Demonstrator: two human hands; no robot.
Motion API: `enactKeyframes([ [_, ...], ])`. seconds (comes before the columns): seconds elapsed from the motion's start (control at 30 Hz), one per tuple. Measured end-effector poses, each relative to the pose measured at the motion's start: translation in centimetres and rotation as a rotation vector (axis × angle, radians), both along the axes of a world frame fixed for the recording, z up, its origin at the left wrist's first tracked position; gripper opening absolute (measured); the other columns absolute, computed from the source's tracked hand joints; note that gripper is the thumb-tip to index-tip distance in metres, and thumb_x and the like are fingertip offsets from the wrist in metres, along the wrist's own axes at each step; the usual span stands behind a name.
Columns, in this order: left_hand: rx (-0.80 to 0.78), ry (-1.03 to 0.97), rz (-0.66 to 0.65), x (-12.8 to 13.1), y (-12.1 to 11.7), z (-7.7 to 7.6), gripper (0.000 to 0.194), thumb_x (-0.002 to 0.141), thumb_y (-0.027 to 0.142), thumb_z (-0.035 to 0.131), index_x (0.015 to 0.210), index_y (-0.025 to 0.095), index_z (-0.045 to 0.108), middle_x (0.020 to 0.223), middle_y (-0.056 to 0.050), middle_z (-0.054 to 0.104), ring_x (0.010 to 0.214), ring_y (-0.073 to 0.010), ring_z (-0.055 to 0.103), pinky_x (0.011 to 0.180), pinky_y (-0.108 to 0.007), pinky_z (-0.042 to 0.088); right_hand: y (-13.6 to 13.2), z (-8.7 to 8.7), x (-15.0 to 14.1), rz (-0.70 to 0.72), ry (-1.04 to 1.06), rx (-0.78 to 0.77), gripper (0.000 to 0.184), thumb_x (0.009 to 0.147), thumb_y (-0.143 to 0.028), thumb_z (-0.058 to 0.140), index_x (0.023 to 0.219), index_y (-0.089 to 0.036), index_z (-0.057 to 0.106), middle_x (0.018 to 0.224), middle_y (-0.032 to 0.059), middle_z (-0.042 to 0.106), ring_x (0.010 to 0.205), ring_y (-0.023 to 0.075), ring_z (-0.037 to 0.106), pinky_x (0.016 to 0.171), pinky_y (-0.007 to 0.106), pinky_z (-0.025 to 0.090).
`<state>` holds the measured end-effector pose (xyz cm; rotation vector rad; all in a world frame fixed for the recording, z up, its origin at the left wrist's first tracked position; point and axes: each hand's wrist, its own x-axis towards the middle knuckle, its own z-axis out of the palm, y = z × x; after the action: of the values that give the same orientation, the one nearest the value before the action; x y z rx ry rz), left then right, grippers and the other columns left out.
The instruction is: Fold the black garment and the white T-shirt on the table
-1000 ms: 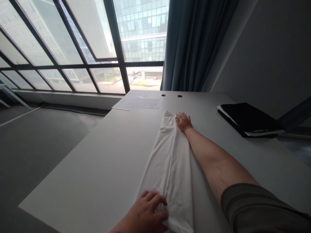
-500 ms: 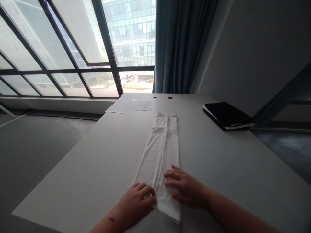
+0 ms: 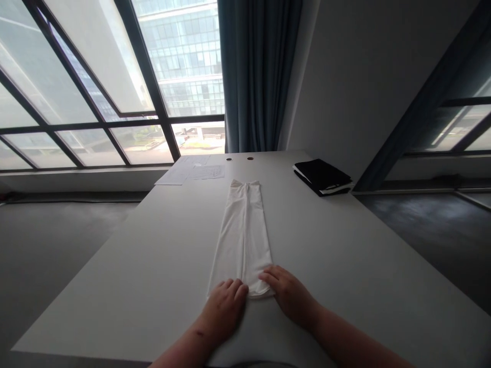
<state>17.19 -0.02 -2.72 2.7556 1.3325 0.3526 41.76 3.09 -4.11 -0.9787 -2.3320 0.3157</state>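
A pair of white trousers [image 3: 242, 230] lies lengthwise on the table, legs side by side, the waist end away from me. My left hand [image 3: 227, 306] is at the near left end of the trousers, its fingers curled over the cloth. At the near right corner my right hand [image 3: 288, 292] pinches the edge, thumb side hidden under the hand. The near edge shows as a slight curve between both hands. Part of the left leg's end is covered by my left hand.
The white table [image 3: 153, 286] has two round cable holes near its far edge. Paper sheets [image 3: 172, 174] lie at the far left, and a black folder [image 3: 322, 175] with papers inside sits at the right. Beyond are windows and a blue curtain [image 3: 257, 76].
The near end of the trousers has shifted away from me and lies straighter. My right hand has closed on its right corner. The view has turned to the right.
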Motion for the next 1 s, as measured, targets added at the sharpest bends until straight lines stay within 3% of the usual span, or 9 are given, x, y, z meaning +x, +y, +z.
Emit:
enactKeyframes([
  [0.2,-0.129,0.023,-0.105,0.3,1.3,0.3,0.016,0.093,0.027,0.067,0.106,0.022,0.059,0.108,-0.004,0.065,0.100,-0.0240,0.063,0.089,-0.038,0.054,0.6,0.7,0.9,0.046,0.004,-0.072,0.027,0.093,-0.012,0.056,0.111,-0.023,0.073,0.109,0.0082,0.072,0.102,0.0233,0.065,0.094,0.039,0.056],
  [0.33,-0.147,-0.066,-0.128,-1.9,1.5,0.9,0.051,0.083,0.000,0.054,0.126,0.026,0.059,0.119,-0.004,0.065,0.106,-0.0200,0.063,0.095,-0.034,0.053,0.3,0.5,1.0,0.059,-0.102,-0.086,0.037,0.088,-0.022,0.068,0.124,-0.025,0.071,0.126,0.0118,0.068,0.114,0.0277,0.063,0.103,0.045,0.051],
  [0.43,-0.080,-0.083,-0.051,-4.8,0.9,0.9,0.075,0.073,-0.006,0.048,0.138,0.030,0.057,0.126,-0.005,0.066,0.112,-0.0220,0.063,0.099,-0.039,0.052,0.1,0.3,1.0,0.087,-0.133,-0.055,0.030,0.093,-0.021,0.063,0.120,-0.027,0.074,0.130,0.0122,0.068,0.123,0.0280,0.061,0.109,0.049,0.047],
  [0.53,-0.047,-0.101,0.033,-7.7,0.3,0.6,0.062,0.072,-0.004,0.049,0.123,0.027,0.065,0.125,-0.006,0.070,0.115,-0.0234,0.064,0.100,-0.040,0.052,0.0,0.4,1.0,0.188,-0.133,-0.041,0.031,0.094,-0.021,0.062,0.123,-0.026,0.073,0.133,0.0120,0.068,0.127,0.0264,0.061,0.121,0.054,0.034],
  [0.67,0.012,-0.194,-0.068,-9.5,-0.4,0.5,0.042,0.081,0.000,0.047,0.107,0.026,0.066,0.117,-0.004,0.076,0.119,-0.0219,0.066,0.105,-0.040,0.050,-0.2,1.1,1.3,0.310,-0.072,-0.102,0.030,0.099,-0.023,0.055,0.124,-0.024,0.072,0.127,0.0102,0.074,0.124,0.0233,0.065,0.125,0.052,0.028],
  [0.73,0.016,-0.245,-0.123,-9.4,-0.9,1.0,0.040,0.085,0.003,0.047,0.111,0.027,0.065,0.112,-0.002,0.078,0.115,-0.0202,0.069,0.111,-0.041,0.048,-0.6,1.5,1.7,0.315,0.012,-0.156,0.028,0.101,-0.026,0.052,0.119,-0.023,0.073,0.115,0.0097,0.078,0.112,0.0217,0.070,0.119,0.047,0.038],
  [0.83,-0.048,-0.315,-0.080,-8.6,-1.6,2.2,0.031,0.092,0.011,0.048,0.112,0.028,0.065,0.105,-0.002,0.079,0.103,-0.0187,0.073,0.104,-0.036,0.053,-1.5,2.2,2.4,0.257,0.125,-0.289,0.029,0.103,-0.034,0.048,0.104,-0.021,0.073,0.095,0.0081,0.077,0.088,0.0192,0.072,0.091,0.033,0.054],
  [0.9,-0.116,-0.360,0.002,-7.8,-1.3,3.1,0.025,0.097,0.020,0.048,0.112,0.028,0.066,0.103,-0.003,0.079,0.097,-0.0188,0.074,0.091,-0.031,0.057,-1.5,2.7,2.7,0.179,0.172,-0.366,0.037,0.105,-0.042,0.046,0.088,-0.019,0.070,0.080,0.0050,0.073,0.073,0.0168,0.067,0.071,0.026,0.051],
  [1.0,-0.222,-0.398,0.116,-6.5,1.2,3.8,0.026,0.103,0.034,0.044,0.112,0.027,0.067,0.089,-0.002,0.077,0.081,-0.0183,0.072,0.078,-0.029,0.056,0.0,3.2,2.6,-0.002,0.214,-0.396,0.048,0.104,-0.051,0.045,0.071,-0.019,0.060,0.066,-0.0005,0.061,0.061,0.0134,0.055,0.058,0.023,0.040],
])
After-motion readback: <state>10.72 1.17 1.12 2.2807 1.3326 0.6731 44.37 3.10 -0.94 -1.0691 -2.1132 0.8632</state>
